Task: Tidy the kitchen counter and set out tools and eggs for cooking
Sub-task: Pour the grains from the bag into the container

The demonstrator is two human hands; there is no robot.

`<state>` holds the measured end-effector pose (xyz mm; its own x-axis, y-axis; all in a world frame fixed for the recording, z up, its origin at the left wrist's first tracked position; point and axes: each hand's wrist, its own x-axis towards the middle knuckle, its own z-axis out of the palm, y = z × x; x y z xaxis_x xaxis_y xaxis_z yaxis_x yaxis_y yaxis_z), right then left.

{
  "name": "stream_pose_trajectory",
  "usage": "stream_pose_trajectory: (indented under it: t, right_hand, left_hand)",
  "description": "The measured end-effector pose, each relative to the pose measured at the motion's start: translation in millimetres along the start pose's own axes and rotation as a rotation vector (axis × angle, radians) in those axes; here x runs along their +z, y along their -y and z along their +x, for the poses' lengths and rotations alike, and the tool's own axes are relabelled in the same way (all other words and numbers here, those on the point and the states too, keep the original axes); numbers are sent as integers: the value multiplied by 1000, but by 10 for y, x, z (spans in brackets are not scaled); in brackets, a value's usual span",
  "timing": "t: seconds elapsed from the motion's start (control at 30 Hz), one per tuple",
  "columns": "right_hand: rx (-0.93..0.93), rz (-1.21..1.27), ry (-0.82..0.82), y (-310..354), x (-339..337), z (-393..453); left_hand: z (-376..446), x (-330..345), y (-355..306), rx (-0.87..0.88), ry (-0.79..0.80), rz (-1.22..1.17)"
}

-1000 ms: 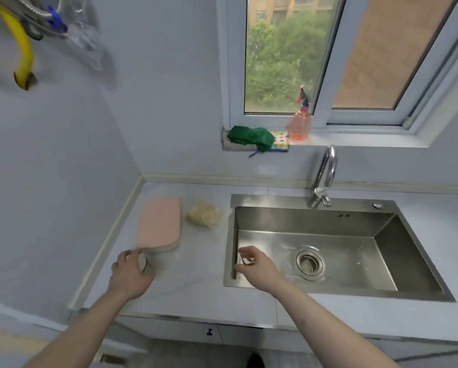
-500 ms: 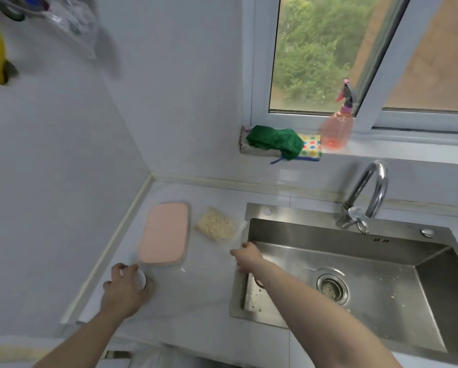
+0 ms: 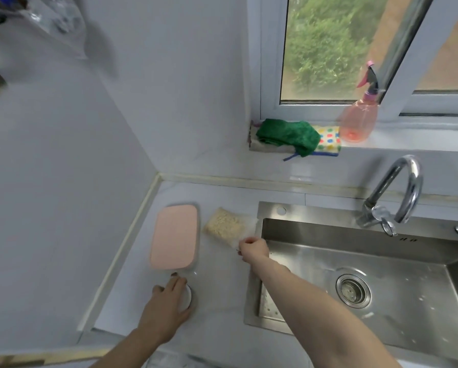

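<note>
The counter [image 3: 222, 285] runs pale along the corner wall, with the steel sink [image 3: 382, 264] sunk into it on my right and the curved tap [image 3: 398, 192] standing behind the basin. Above, on the window sill [image 3: 408, 143], a green cloth [image 3: 289, 134] lies bunched over a spotted sponge [image 3: 328, 139], and a pink spray bottle [image 3: 359, 120] stands upright just beside them. On the counter left of the sink lies a pink-lidded box [image 3: 174, 236], and between it and the sink rim a clear bag of noodles [image 3: 224, 227]. My right hand [image 3: 253, 251] reaches across the sink's near corner and its curled fingers pinch the bag's near edge; something thin and dark also pokes from under that hand, but I cannot tell what it is. My left hand [image 3: 169, 301] rests over a small round white thing [image 3: 187, 298] just in front of the box, fingers spread fairly straight on top of it, mostly hiding it.
</note>
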<state>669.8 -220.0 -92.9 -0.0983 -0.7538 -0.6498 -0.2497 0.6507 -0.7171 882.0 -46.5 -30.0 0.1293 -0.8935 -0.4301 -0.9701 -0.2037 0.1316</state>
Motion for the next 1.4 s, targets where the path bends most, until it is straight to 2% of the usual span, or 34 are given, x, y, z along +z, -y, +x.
stream_pose_trajectory:
  t: [0.17, 0.3, 0.37, 0.5, 0.63, 1.03, 1.2, 1.4]
  right_hand:
    - [-379, -100, 62, 364, -180, -673]
    - [-499, -162, 70, 284, -495, -1340]
    - [-479, -193, 67, 114, -677, -1612]
    - [-469, -227, -75, -340, -1002, -2182]
    - [-420, -255, -216, -797, -1166, -2771]
    - [-288, -152, -692, -1957, -1711, -4445]
    - [-180, -49, -862, -2739, -2102, -5281]
    - [-92, 20, -1010, -3811, -2572, -6482]
  left_hand:
    - [50, 2, -82, 27, 64, 100]
    - [79, -6, -55, 49, 71, 121]
    - [97, 26, -63, 74, 65, 147]
    - [78, 98, -26, 89, 12, 82]
    - [10, 187, -39, 307, 14, 14]
    - [-1543, 328, -1501, 942, 32, -32]
    - [-2361, 492, -2153, 1143, 72, -64]
    - [-3641, 995, -2979, 1379, 74, -135]
